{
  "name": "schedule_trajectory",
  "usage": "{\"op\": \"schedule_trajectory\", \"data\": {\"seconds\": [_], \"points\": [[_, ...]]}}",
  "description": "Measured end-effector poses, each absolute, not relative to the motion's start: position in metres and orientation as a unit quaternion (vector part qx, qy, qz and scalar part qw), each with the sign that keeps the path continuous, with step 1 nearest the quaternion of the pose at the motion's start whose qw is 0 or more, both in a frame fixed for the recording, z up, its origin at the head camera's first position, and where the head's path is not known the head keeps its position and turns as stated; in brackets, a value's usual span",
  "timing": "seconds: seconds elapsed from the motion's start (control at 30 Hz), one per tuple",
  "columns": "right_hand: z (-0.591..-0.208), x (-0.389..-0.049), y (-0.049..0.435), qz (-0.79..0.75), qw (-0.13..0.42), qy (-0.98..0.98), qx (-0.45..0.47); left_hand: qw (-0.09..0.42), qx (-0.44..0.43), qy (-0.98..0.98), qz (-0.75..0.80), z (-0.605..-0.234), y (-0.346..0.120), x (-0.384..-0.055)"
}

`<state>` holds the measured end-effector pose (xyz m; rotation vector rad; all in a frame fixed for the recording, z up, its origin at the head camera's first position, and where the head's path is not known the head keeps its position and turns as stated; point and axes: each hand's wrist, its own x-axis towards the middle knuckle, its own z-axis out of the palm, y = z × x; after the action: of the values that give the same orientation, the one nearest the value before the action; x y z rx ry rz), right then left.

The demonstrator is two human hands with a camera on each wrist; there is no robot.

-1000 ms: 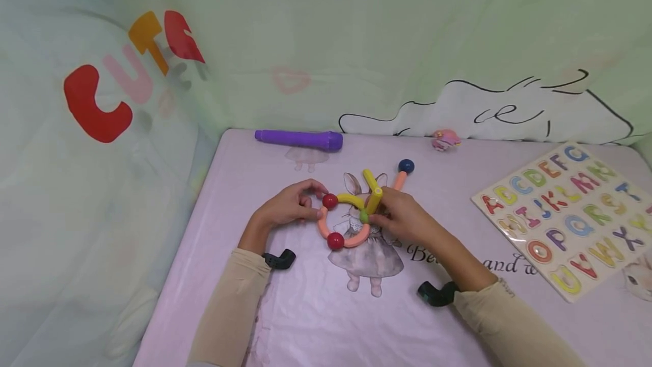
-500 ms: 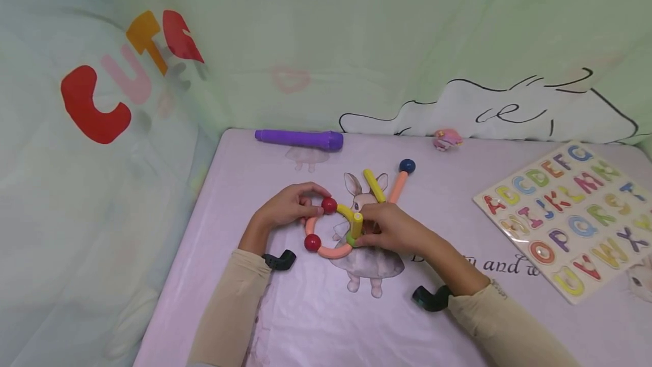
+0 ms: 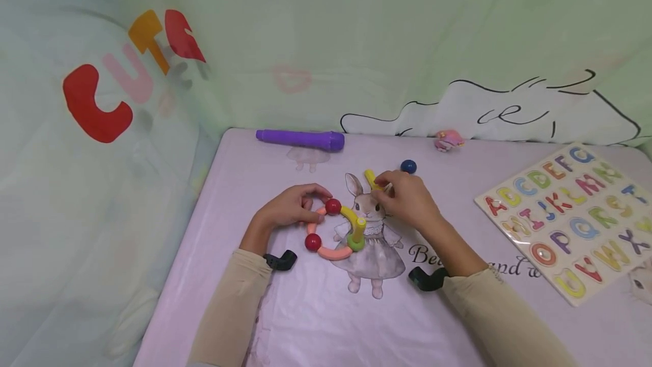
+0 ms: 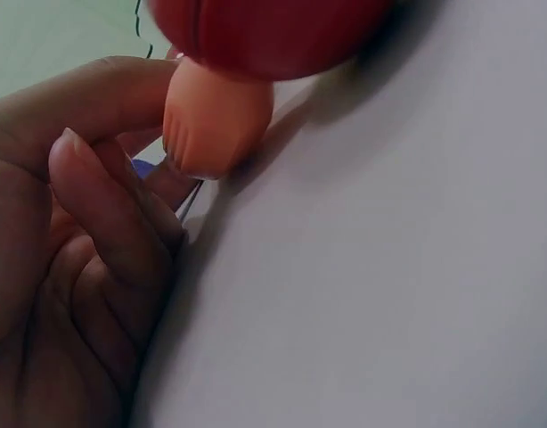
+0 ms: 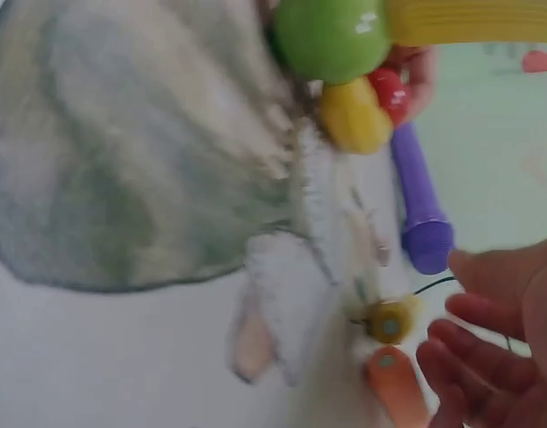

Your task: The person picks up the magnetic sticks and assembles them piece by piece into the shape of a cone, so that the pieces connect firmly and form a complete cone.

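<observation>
A ring of curved magnetic rods and balls lies on the table, with red balls, orange rods, a curved yellow rod and a green ball. From the green ball stands a straight yellow rod. My left hand holds the ring at its left side, its thumb and a finger at an orange rod below a red ball. My right hand is over a loose yellow rod, fingers loosely bent beside its end. A loose orange rod lies beside it.
A dark blue ball sits just beyond my right hand. At the back edge lie a purple toy microphone and a small pink toy. An alphabet puzzle board is on the right. Green and white cloth hangs behind the table.
The ring first shifted left and towards me. My right hand then let go of it at the green ball and moved away to the loose rods. My left hand stays at the ring.
</observation>
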<state>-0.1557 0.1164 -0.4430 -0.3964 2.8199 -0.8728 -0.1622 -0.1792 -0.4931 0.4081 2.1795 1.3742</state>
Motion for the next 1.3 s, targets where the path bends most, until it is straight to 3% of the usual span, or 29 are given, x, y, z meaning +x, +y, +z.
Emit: {"op": "schedule_trajectory", "data": {"seconds": [0.17,0.5,1.03,1.3], "points": [[-0.452,-0.159,0.113,-0.265,0.082,0.958,-0.079,0.265,0.163,0.806,0.503,-0.492,-0.178,-0.161],[-0.458,-0.164,0.115,-0.267,0.081,0.958,-0.058,0.269,0.160,0.813,0.491,-0.489,-0.174,-0.162],[-0.455,-0.162,0.126,-0.353,0.088,0.924,-0.116,0.252,0.196,0.818,0.478,-0.491,-0.176,-0.164],[-0.456,-0.154,0.129,-0.377,0.068,0.911,-0.153,0.262,0.202,0.879,0.344,-0.468,-0.185,-0.156]]}}
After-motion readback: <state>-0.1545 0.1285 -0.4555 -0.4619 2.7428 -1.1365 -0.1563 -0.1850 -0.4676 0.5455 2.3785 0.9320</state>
